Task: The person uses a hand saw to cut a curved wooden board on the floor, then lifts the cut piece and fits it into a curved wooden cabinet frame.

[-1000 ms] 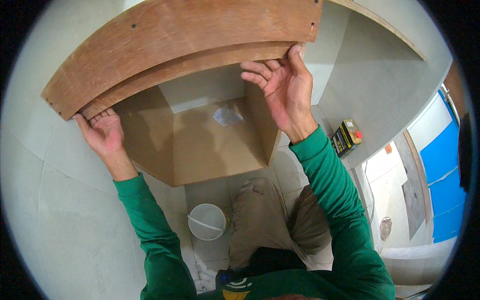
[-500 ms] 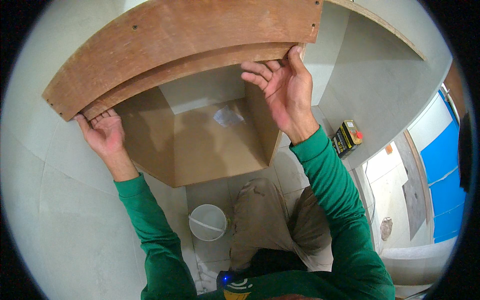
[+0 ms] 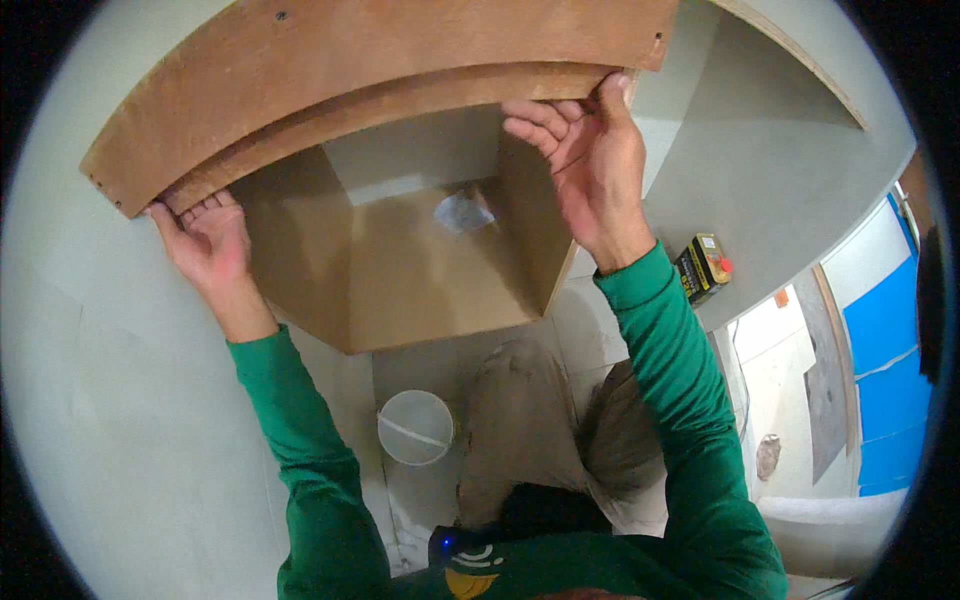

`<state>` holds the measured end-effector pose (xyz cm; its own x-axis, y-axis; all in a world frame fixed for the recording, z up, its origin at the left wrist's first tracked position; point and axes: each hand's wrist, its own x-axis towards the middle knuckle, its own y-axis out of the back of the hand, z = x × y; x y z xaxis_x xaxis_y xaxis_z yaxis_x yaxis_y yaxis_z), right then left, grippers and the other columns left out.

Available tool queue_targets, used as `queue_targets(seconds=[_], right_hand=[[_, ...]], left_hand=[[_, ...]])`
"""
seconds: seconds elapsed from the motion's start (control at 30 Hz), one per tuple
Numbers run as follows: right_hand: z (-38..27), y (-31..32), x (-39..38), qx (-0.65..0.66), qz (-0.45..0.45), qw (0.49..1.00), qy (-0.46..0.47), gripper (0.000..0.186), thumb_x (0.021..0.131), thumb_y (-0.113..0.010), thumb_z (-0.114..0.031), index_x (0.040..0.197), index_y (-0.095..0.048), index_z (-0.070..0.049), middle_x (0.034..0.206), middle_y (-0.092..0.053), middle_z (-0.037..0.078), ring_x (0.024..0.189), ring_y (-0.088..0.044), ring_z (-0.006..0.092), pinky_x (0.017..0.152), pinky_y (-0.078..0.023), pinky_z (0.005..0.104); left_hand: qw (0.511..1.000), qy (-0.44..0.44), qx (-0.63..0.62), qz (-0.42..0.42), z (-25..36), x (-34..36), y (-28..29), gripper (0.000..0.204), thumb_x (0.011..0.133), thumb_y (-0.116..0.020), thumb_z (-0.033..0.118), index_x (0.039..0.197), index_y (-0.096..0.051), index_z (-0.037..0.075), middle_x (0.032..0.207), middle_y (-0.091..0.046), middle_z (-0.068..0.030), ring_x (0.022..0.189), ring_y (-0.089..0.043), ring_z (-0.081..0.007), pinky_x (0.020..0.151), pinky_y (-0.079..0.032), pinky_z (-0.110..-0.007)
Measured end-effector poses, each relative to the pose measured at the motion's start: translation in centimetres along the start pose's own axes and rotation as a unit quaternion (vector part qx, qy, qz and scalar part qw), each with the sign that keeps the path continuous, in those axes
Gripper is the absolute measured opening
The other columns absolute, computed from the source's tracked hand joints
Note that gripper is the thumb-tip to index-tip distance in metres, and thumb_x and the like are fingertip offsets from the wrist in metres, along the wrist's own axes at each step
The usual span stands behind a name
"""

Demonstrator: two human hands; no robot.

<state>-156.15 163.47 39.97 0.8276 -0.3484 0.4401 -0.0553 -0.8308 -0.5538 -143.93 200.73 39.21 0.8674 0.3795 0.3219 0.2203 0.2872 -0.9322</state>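
A reddish-brown wooden panel [image 3: 400, 60] with a curved lower edge and a narrower strip beneath spans the top of the view. Near its lower left corner, my left hand [image 3: 215, 245] grips the strip, palm up, thumb in front and fingers underneath. My right hand [image 3: 600, 165] is at the strip's right end, thumb against the edge and fingers curled under it. Below and behind the panel is a brown box-like cabinet [image 3: 440, 300], open toward me. A crumpled clear plastic piece [image 3: 464, 212] lies on its base.
A white bucket [image 3: 415, 428] with a handle stands on the tiled floor beside my knee. To the right, a dark rectangular can [image 3: 703, 268] with a red cap stands near a curved grey panel [image 3: 760, 190]. Blue sheeting [image 3: 885, 370] shows at the far right.
The panel's right end and my right hand now appear higher and farther right. My right fingers have come closer to the strip's underside. The whole view has shifted slightly.
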Motion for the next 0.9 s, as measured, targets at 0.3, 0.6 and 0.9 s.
queue_targets(seconds=[0.3,0.6,0.9], right_hand=[[-0.1,0.2,-0.1,-0.019,-0.013,1.0,-0.002,0.076,0.116,-0.028,-0.064,0.145,-0.046,0.004,0.124,-0.067,0.023,0.109,-0.076,0.039,0.093,-0.065,0.0475],[-0.1,0.4,-0.1,-0.032,-0.021,0.999,-0.012,0.078,0.116,-0.027,-0.066,0.146,-0.046,0.003,0.132,-0.066,0.026,0.109,-0.076,0.0392,0.091,-0.065,0.0476],[0.0,0.6,-0.3,-0.038,-0.031,0.999,-0.02,0.077,0.115,-0.029,-0.067,0.148,-0.045,0.002,0.134,-0.065,0.025,0.106,-0.078,0.0385,0.087,-0.066,0.0456]], left_hand=[[0.999,-0.022,0.025,0.025,-0.6,-0.7,-0.7,0.036,0.111,-0.066,0.033,0.136,-0.068,0.008,0.143,-0.072,-0.0063,0.137,-0.062,-0.0253,0.123,-0.044,-0.048],[0.999,-0.024,0.025,0.013,-0.6,-0.7,-0.7,0.037,0.111,-0.066,0.034,0.136,-0.067,0.006,0.144,-0.07,-0.0071,0.139,-0.061,-0.0256,0.125,-0.043,-0.049],[0.996,-0.024,0.084,0.004,-0.9,-1.8,-1.0,0.056,0.111,-0.063,0.047,0.15,-0.055,0.007,0.162,-0.055,-0.0079,0.152,-0.046,-0.0293,0.131,-0.034,-0.052]])
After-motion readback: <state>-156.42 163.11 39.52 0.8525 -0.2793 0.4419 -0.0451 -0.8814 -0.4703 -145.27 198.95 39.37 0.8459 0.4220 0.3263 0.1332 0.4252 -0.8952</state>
